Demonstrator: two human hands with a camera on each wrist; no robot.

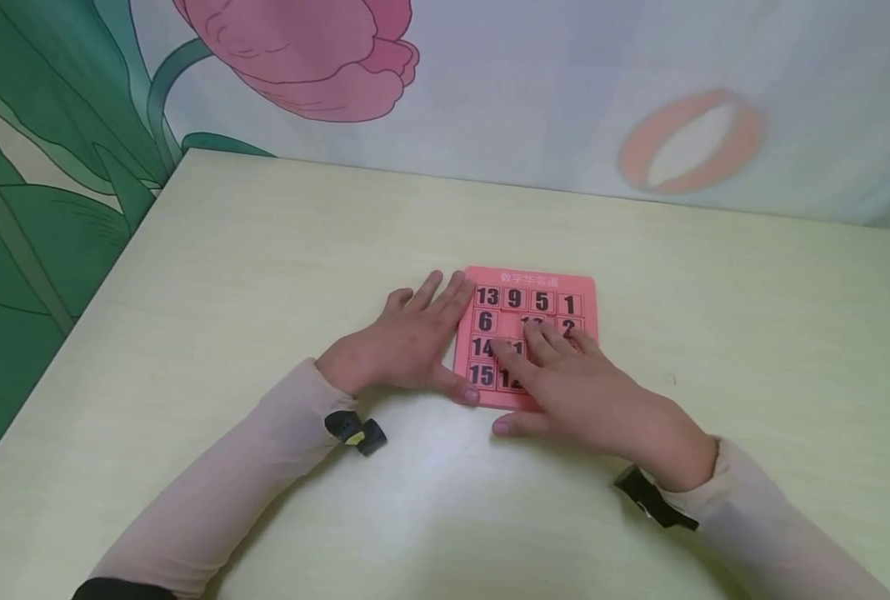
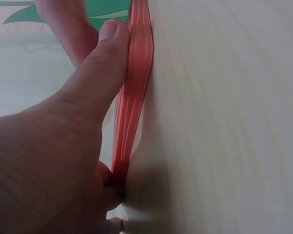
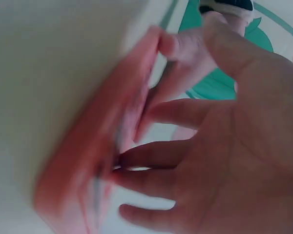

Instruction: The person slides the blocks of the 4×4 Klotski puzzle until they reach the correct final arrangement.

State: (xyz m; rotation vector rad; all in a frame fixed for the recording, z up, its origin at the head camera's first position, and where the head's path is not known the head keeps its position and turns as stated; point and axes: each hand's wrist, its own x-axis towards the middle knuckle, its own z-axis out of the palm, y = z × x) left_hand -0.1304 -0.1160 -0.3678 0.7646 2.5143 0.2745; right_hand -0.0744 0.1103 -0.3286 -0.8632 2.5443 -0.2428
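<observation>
A pink number sliding puzzle lies flat on the table, its numbered tiles set in a square frame. Along its left side rests my left hand, fingers spread near the upper left corner and thumb on the lower left corner. The left wrist view shows that thumb against the puzzle's side edge. Over the tiles reaches my right hand, its fingertips touching them and its thumb off the near edge. It hides several tiles at the lower right. In the right wrist view its fingers are extended onto the blurred puzzle face.
The pale wooden table spreads around the puzzle. Behind it hangs a backdrop with a pink flower and green leaves. Both forearms wear light sleeves, with a dark strap at the left wrist.
</observation>
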